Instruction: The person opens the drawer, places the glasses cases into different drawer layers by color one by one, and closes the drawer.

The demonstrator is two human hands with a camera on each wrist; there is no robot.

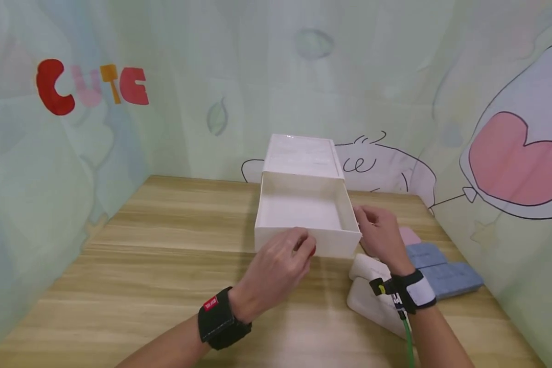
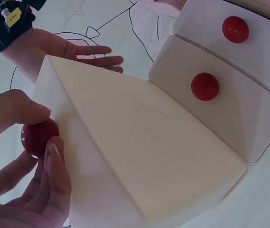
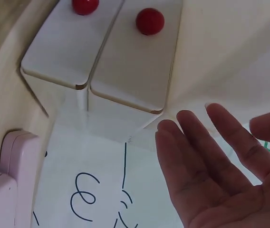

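A small white drawer cabinet [image 1: 303, 156] stands at the back of the table, and its top drawer [image 1: 336, 244] is pulled far out, with a bare inside. My left hand [image 1: 276, 263] pinches the round red knob [image 2: 40, 137] on that drawer's front between thumb and fingers. Beside the drawer's right wall is my right hand [image 1: 381, 232], its fingers loosely extended with nothing in them; whether they touch the wall I cannot tell. Two closed drawer fronts, each with a red knob [image 2: 205, 86], show below the pulled-out drawer in both wrist views.
To the right lie cream-white padded objects [image 1: 377, 301] under my right wrist, blue ones [image 1: 443, 268] beyond them and a pink one [image 1: 409, 236]. A printed curtain [image 1: 184, 128] encloses the wooden table [image 1: 165, 245]. A green cable [image 1: 408, 340] runs from my right wristband.
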